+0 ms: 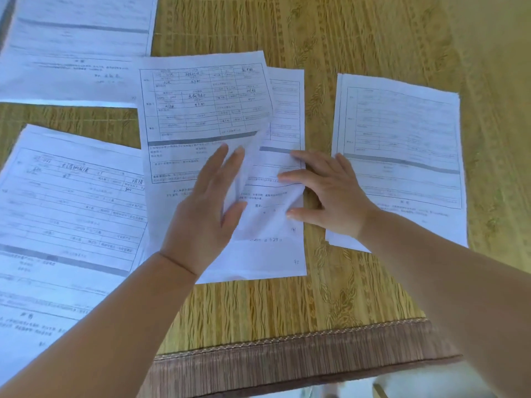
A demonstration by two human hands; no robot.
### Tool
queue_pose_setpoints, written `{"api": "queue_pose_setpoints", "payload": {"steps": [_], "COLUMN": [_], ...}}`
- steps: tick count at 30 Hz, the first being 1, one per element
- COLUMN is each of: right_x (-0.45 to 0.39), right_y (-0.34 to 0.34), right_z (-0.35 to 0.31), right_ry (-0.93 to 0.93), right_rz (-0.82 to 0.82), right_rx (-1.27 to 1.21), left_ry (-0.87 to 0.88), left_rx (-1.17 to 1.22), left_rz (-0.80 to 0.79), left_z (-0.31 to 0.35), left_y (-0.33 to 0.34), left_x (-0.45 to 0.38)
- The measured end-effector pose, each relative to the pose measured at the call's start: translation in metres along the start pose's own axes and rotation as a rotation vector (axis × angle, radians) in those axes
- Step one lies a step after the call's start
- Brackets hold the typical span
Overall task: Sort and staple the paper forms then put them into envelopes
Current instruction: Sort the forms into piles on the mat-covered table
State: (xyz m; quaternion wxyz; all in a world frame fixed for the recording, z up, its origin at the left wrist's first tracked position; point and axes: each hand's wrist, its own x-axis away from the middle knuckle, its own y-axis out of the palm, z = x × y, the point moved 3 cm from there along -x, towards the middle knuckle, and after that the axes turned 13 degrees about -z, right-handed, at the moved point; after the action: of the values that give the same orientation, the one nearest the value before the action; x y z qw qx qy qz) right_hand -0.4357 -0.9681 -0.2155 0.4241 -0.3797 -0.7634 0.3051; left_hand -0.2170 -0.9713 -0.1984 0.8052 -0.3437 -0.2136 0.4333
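Several printed paper forms lie on a bamboo mat. In the middle, a top form (201, 110) sits skewed over a lower form (284, 116). My left hand (207, 208) grips the top form's curled right edge between thumb and fingers. My right hand (324, 193) rests flat with fingers spread on the lower form's right edge. A small stack of forms (402, 133) lies to the right, partly under my right wrist. Another form (66, 214) lies at the left, and one more form (77, 47) at the far left.
The bamboo mat (330, 297) has a brown woven border (287, 360) along its near edge. Bare mat shows at the far right and between the paper piles. No stapler or envelopes are in view.
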Motion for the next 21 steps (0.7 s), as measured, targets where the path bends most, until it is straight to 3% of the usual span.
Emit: {"api": "queue_pose_setpoints", "payload": {"steps": [3, 7, 10, 13, 17, 21], "right_x": [-0.003, -0.008, -0.004, -0.005, -0.008, 0.001], "right_y": [0.002, -0.001, 0.002, 0.008, 0.009, 0.007], "right_z": [-0.001, 0.000, 0.002, 0.004, 0.007, 0.006], "right_ry": [0.013, -0.009, 0.010, 0.004, -0.023, -0.087], "right_rz": [0.099, 0.199, 0.274, 0.366, 0.372, 0.491], "right_rx": [-0.052, -0.105, -0.270, -0.279, -0.272, -0.533], "left_ry": [0.035, 0.135, 0.133, 0.160, 0.257, 0.122], "left_rx": [0.018, -0.048, -0.015, -0.147, -0.234, -0.105], "left_rz": [-0.035, 0.089, 0.089, 0.059, 0.062, 0.126], "left_z": [-0.002, -0.002, -0.006, -0.010, -0.011, -0.019], "left_y": [0.005, 0.002, 0.004, 0.008, 0.013, 0.009], "left_x": [0.005, 0.003, 0.001, 0.002, 0.005, 0.001]}}
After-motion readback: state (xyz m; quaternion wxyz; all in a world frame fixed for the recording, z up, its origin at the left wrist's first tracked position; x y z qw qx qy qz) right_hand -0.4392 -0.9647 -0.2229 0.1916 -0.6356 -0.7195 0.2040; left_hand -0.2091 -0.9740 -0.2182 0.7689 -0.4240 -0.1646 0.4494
